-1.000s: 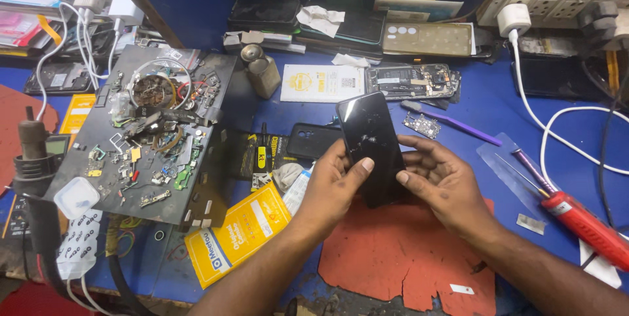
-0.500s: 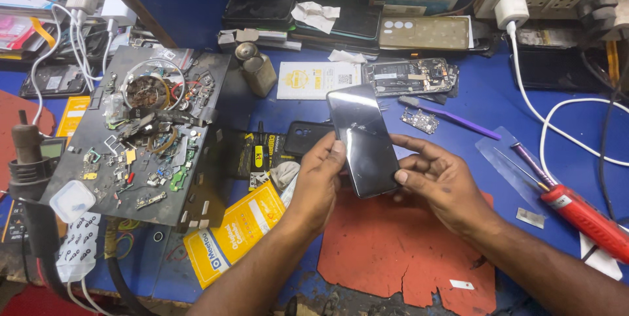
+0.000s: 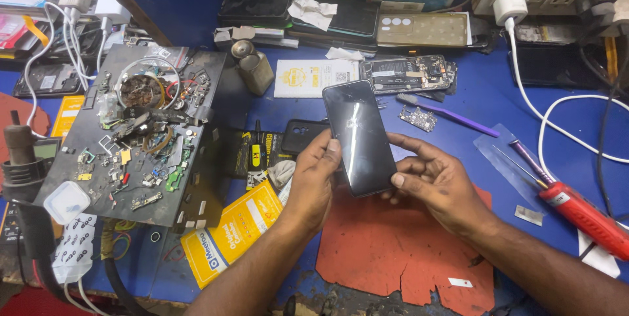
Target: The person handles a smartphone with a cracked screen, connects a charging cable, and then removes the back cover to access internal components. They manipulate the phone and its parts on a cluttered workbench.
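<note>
Phone (image 3: 359, 136), held by both hands, points away, apparently tilted slightly left.

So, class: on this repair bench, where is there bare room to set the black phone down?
Free: the red mat under both hands, and blue bench between the purple tool and the white cable. Crowded: the parts tray on the left and the stacked phones along the back.
</note>
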